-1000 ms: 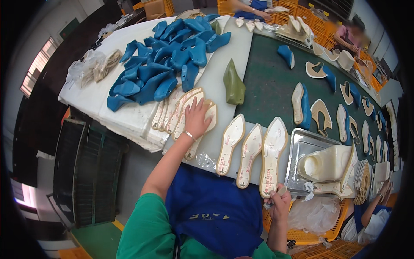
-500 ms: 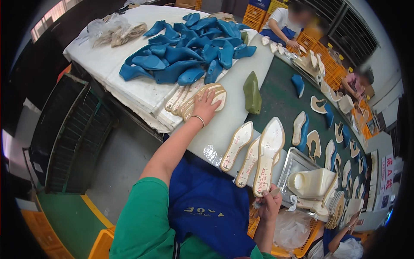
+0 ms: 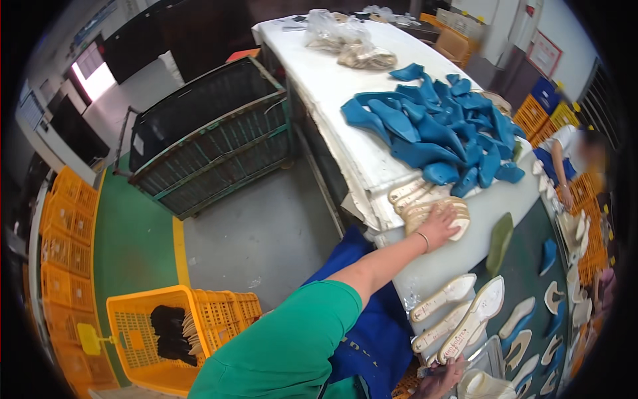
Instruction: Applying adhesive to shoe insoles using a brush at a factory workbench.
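Note:
My left hand (image 3: 441,228) lies with spread fingers over a fanned stack of cream insoles (image 3: 415,214), touching the upper ones. At the lower right, my right hand (image 3: 444,380) has its fingers closed at the heel end of a cream insole (image 3: 473,319) with red print. That insole lies slantwise over another insole (image 3: 438,327); a separate insole (image 3: 445,296) sits just beyond them. Part of the right hand is cut off by the lower edge, and any small thing in its fingers cannot be made out. Behind the stack rises a heap of blue shoe lasts (image 3: 432,133).
A green last (image 3: 500,245) rests beside the green belt (image 3: 525,266), which carries blue lasts and cream pieces. A metal tray (image 3: 490,359) is near my right hand. On the left stand a dark wheeled cart (image 3: 212,143) and an orange crate (image 3: 149,299). A co-worker (image 3: 561,156) works far right.
The view has swung left, so the table and both hands appear farther right, and the orange crate has come into sight. My left hand remains on the stack, my right at the insole's heel.

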{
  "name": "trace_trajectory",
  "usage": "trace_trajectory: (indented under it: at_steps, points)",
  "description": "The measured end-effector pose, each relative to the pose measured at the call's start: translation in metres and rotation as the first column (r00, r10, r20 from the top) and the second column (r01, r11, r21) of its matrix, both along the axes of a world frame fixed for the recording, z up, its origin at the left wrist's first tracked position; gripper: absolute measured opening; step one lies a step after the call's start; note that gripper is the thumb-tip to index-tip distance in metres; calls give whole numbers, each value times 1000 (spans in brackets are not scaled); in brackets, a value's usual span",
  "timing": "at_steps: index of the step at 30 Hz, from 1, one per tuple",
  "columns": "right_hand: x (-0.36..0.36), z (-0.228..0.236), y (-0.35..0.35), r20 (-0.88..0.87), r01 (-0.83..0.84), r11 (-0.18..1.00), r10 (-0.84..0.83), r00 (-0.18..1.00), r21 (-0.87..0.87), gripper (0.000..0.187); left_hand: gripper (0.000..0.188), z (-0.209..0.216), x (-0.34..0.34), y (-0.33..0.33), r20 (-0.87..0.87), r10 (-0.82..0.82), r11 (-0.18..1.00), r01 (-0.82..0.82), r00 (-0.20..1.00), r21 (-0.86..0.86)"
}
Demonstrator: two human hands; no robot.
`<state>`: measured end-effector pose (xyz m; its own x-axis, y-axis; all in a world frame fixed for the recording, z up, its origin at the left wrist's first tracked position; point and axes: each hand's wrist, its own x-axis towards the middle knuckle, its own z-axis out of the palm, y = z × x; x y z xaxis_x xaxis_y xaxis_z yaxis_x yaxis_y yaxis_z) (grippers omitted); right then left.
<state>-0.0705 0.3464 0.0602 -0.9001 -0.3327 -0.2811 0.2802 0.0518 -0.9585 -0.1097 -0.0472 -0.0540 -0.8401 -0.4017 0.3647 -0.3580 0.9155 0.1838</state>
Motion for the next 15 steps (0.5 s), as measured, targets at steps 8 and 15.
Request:
trace_trajectory:
  at_steps: [8, 15]
  points:
    - [6, 17, -56, -78, -177, 984, 178, 981, 13, 39, 58, 0, 3, 0, -66, 5, 999, -8, 998, -40]
    - [4, -1, -49, -108, -196, 953, 175, 979, -229, 48, 56, 3, 1, -3, -8, -4, 1000, 4, 1000, 8]
